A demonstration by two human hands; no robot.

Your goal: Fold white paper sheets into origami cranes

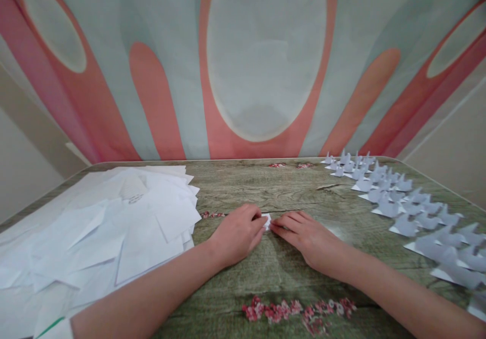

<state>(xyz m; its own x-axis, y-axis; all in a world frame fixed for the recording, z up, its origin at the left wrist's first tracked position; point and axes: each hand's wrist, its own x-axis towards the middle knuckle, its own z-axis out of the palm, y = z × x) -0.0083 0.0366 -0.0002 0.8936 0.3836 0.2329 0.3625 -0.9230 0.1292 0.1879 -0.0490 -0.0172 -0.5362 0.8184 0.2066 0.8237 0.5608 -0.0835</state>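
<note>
A small folded piece of white paper [268,221] lies on the table between my two hands, mostly covered by fingers. My left hand [241,232] has its thumb and fingers closed on the paper's left side. From the right, my right hand [304,235] pinches the other side with its fingertips. How the paper is folded cannot be made out. The pile of white paper sheets [152,217] spreads to the left of my left hand. Rows of folded white paper birds [387,205] stand beyond my right hand.
The wood-patterned table [224,187] carries printed pink flowers [296,311] near its front. A backdrop with red and grey-green shapes [261,149] rises right behind the far edge. Loose sheets overlap across the left side, and the paper birds line the right edge.
</note>
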